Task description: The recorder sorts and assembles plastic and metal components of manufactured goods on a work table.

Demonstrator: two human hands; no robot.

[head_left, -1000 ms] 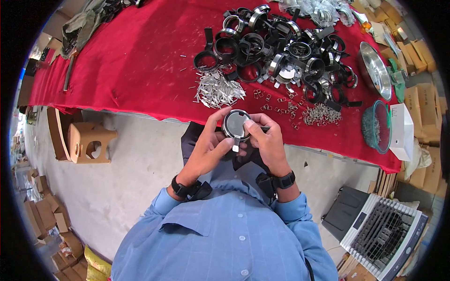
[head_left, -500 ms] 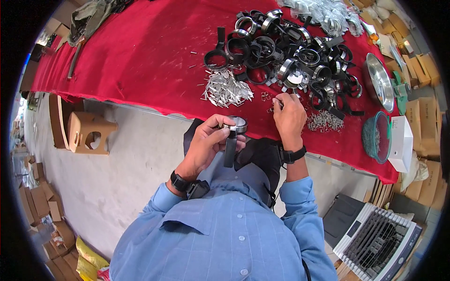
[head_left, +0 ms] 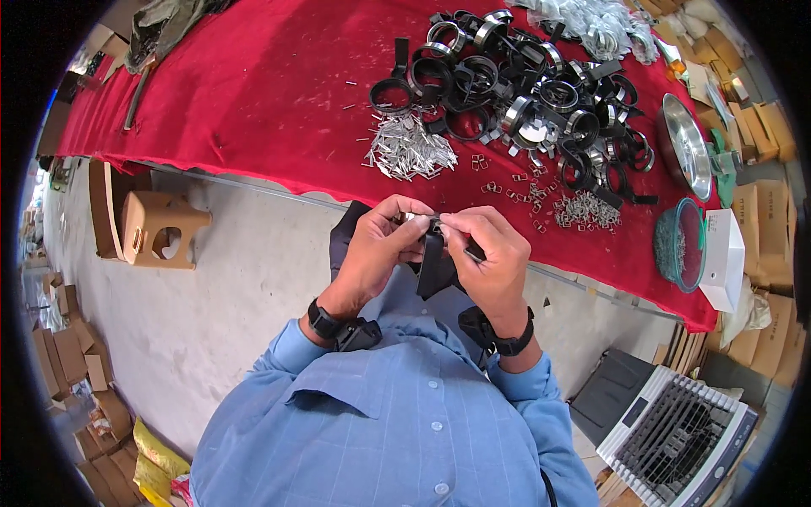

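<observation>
My left hand point(head_left: 378, 251) is closed round a black strap point(head_left: 430, 264) with a shiny metal ring part, held in front of my body near the table edge. The strap's black tail hangs down between my hands. My right hand point(head_left: 496, 259) is at the strap's upper end, thumb and finger pinched there; anything small between them is hidden. Beyond the hands lie a heap of small metal clips point(head_left: 589, 210), a pile of short silver pins point(head_left: 409, 150) and a large heap of black straps with metal rings point(head_left: 514, 113).
A red cloth point(head_left: 245, 110) covers the table. On its right stand a steel bowl point(head_left: 687, 145), a teal glass bowl point(head_left: 678, 246) and a white box point(head_left: 723, 259). Clear plastic bags point(head_left: 596, 25) lie at the back. A brown stool point(head_left: 162, 230) is at left, an air cooler point(head_left: 676, 435) at lower right.
My right hand has left the small metal clips and come back leftward to the strap in my left hand. The left hand has stayed about where it was.
</observation>
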